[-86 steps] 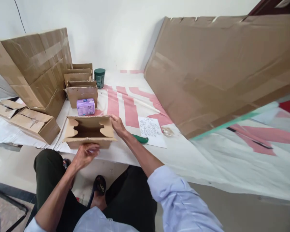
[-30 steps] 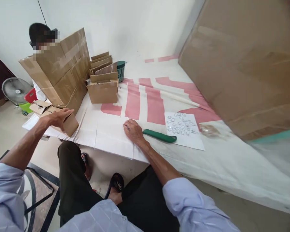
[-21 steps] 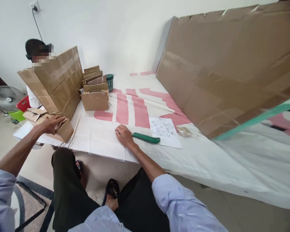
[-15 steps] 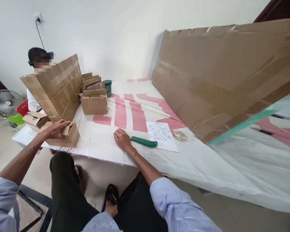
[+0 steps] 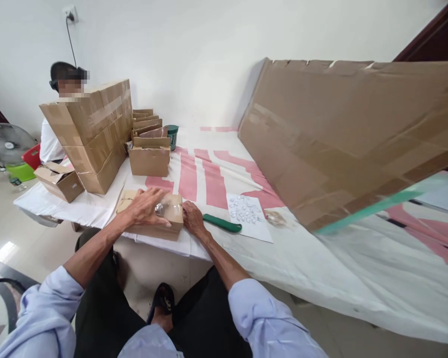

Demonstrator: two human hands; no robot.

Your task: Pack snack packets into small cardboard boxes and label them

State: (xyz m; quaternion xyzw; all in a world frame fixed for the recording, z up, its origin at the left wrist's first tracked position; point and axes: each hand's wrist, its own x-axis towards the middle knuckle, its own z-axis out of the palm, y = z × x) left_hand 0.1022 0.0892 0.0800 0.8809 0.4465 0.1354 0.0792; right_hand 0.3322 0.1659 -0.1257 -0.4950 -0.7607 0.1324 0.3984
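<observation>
Carton (image 5: 161,231) at near edge of table (image 5: 254,268); prob. light, stiff-walled, crushable mid-top; best held by its 2 ends. L hand (image 5: 144,208), fingers spread across top; R hand (image 5: 193,218) at right end, fingers curled, pinch unclear.

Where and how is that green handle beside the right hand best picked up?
Probably best by its middle: come from above and pinch the green handle across its long sides, since it lies flat, long and slim. Avoid the end near the right hand: I can't see what extends past it.
</observation>
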